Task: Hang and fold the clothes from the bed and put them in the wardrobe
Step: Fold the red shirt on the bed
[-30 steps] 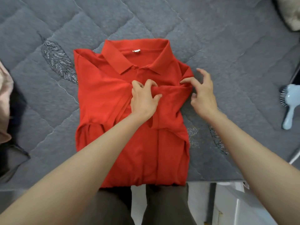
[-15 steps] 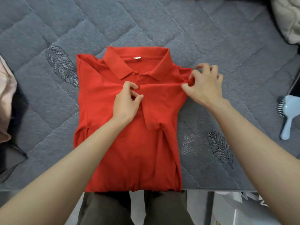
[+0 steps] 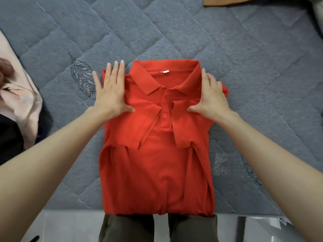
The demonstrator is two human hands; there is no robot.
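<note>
Both hands are laid flat on a red polo shirt (image 3: pixel 157 172) spread on a grey quilted bedspread (image 3: pixel 192 32), the left hand (image 3: pixel 111 95) on 1 shoulder and the right hand (image 3: pixel 210 98) on the other, either side of the collar (image 3: pixel 139 79). Nothing is gripped: the fingers are held straight and the palms pressed down, apparently so that the folds are flattened and kept from springing open. The left fingertips are seen reaching past the shirt's edge onto the bedspread. The 2 short sleeves (image 3: pixel 139 126) are turned in over the chest, either side of the buttoned placket (image 3: pixel 164 109), so the garment is narrowed to a long rectangle, front up, with its hem at the near edge of the bed, above the person's olive trousers (image 3: pixel 131 229). The fold is judged about half done; the lower half is likely to be brought up toward the collar next, before the shirt is carried to the wardrobe, which is not in view. A pale pink garment (image 3: pixel 19 95) lies at the bed's left side, and a brown item (image 3: pixel 227 1), not identifiable, is cut off at the top edge.
</note>
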